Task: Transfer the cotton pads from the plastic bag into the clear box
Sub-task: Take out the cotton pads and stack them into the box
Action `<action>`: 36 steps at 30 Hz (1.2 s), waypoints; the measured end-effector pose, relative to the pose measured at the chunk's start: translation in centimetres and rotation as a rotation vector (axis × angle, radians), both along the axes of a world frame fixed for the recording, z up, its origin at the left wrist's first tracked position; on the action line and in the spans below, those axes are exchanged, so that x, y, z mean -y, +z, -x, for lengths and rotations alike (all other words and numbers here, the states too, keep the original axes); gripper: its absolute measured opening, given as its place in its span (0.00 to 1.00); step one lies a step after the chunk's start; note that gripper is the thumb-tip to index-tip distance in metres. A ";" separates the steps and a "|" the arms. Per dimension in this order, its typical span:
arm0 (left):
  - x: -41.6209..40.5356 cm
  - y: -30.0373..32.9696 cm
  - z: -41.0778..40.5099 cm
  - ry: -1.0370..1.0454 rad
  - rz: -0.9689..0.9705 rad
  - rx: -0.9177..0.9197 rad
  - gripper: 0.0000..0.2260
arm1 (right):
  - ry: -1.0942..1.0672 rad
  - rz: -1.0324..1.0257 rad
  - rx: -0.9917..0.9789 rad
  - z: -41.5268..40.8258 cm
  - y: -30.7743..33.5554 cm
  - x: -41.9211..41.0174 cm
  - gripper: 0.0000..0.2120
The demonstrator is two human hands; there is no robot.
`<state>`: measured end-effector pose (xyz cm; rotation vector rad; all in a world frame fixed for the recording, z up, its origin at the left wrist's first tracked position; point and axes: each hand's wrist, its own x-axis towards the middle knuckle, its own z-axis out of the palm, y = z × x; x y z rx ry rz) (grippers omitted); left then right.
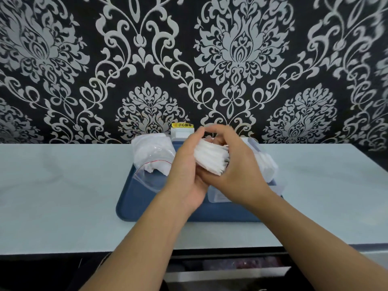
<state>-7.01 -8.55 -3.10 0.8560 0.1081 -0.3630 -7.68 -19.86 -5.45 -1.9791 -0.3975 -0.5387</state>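
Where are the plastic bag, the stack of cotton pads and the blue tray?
plastic bag (151,152): head view, its bulging middle.
stack of cotton pads (211,158): head view, layered edges.
blue tray (134,204): head view, near-left rim.

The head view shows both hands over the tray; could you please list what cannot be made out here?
- Clear box: mostly hidden behind the right hand; how full it is cannot be told.
- Stack of cotton pads: both hands, including the left hand, grip it; the count is too fine to read.
- Plastic bag: crumpled, so the remaining pads are unclear.
- Blue tray: its middle is covered by the arms.
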 end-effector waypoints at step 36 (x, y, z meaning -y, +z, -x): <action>-0.5 -1.5 -2.5 -0.284 0.141 -0.041 0.09 | 0.203 -0.153 -0.141 -1.4 0.7 5.5 0.11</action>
